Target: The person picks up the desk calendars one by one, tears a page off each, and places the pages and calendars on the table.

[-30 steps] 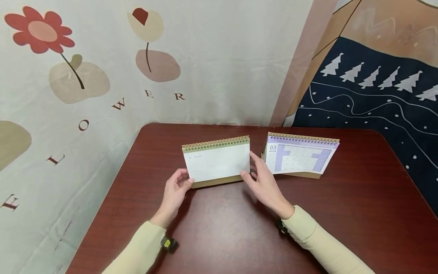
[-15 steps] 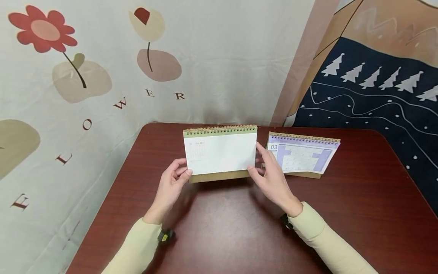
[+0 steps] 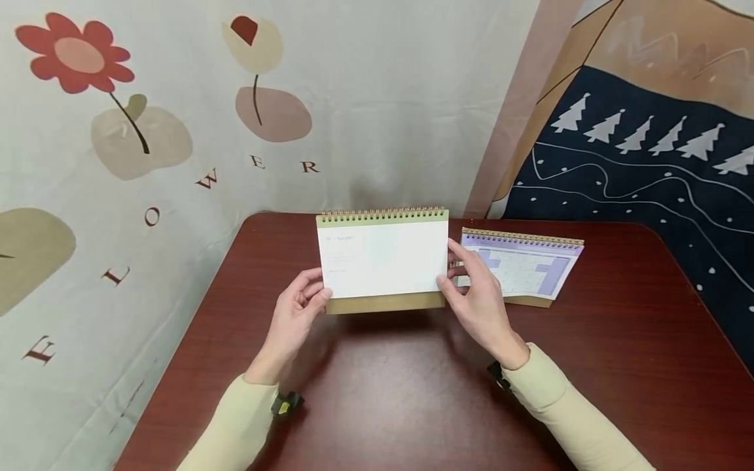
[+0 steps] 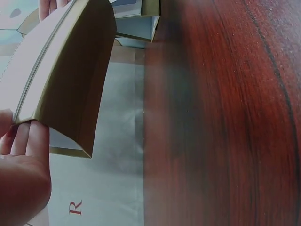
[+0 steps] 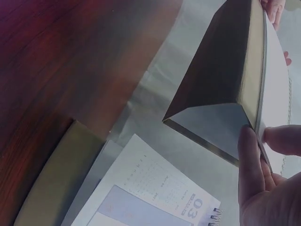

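A green-topped desk calendar (image 3: 383, 258) with a spiral binding along its top is held up between both hands, raised off the table in the wrist views. My left hand (image 3: 297, 307) pinches its lower left edge, thumb in front and fingers behind. At the lower right edge my right hand (image 3: 480, 301) pinches it the same way. The front page is mostly white, with small print at upper left. In the right wrist view the folded brown stand (image 5: 221, 61) shows from its side and underneath. Behind the right hand stands a purple desk calendar (image 3: 530, 268) marked 03, partly covered.
The dark red wooden table (image 3: 377, 392) carries the purple calendar at its back right. A white flower-print cloth (image 3: 383, 111) hangs behind the table, and a dark blue cloth with white trees (image 3: 636, 176) hangs at the right.
Both hands have lifted the green-topped calendar upward and nearer, and it now stands straighter. The right hand has shifted right, covering more of the purple calendar, which has stayed in place.
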Available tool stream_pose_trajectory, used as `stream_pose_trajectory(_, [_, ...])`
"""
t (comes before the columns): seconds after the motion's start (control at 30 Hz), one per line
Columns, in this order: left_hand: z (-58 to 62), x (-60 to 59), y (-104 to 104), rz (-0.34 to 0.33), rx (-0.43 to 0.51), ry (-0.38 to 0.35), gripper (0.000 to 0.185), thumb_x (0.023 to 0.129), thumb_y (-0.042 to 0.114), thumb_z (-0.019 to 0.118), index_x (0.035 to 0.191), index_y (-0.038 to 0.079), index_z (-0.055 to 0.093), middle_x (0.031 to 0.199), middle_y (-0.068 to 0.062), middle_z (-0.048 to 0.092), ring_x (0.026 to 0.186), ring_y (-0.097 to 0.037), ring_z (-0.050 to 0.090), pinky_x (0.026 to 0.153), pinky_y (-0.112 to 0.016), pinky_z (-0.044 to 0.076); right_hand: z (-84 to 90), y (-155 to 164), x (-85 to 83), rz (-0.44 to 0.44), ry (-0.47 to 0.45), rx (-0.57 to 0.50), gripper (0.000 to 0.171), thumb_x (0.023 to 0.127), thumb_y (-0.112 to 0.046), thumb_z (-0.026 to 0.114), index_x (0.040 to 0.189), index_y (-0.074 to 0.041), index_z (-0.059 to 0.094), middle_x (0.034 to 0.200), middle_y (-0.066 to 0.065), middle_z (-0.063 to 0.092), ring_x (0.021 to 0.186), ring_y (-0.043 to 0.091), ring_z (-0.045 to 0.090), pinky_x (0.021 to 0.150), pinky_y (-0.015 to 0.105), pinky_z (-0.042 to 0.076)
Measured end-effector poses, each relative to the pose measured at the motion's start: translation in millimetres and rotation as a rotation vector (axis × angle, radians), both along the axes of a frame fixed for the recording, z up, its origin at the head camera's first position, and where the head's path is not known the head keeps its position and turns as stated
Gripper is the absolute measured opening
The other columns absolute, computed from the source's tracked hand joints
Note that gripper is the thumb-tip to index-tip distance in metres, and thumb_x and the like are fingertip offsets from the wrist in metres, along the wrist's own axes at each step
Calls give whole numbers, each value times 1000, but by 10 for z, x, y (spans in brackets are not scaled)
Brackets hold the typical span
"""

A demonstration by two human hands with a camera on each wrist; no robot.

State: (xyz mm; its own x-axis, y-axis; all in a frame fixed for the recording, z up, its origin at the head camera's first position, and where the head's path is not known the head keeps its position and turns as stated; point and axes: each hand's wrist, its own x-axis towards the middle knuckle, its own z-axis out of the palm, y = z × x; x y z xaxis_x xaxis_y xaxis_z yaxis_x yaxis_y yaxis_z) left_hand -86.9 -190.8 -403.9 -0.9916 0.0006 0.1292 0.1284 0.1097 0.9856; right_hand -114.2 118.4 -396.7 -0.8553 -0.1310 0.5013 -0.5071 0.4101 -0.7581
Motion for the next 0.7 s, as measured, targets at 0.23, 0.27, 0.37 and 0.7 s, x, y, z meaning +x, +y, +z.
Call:
stream_pose_trajectory(0.23, [24,28,-33,-105,-43,6,54,101,1,63,151,1,45,129,-25,67,100,-9,69,81,-23,56,0,22,-8,6,-67,-31,61,91,5,71,148,-6,54,119,12,64,92,22,67,65,17,54])
stream_pose_trajectory(0.27, [28,28,-42,-131,-46,2,60,99,-1,63,155,2,41,133,-26,64,103,-10,69,84,-23,56,1,26,-9,5,-73,-31,62,91,5,71,149,-7,54,119,12,64,92,22,67,64,17,54])
stream_pose_trajectory(0.37, [36,27,-66,-197,-57,-19,75,95,-8,64,161,5,31,142,-26,59,109,-13,69,87,-24,56,0,39,-14,-2,-81,-28,62,91,5,71,149,-7,54,119,12,64,92,22,67,65,17,53])
stream_pose_trajectory(0.7, [30,-5,-46,-206,71,-36,80,91,-19,62,160,4,30,136,-30,62,97,-17,75,82,-27,59,68,52,-36,-32,-29,55,62,93,3,69,151,-5,50,125,15,62,99,23,68,72,29,60])
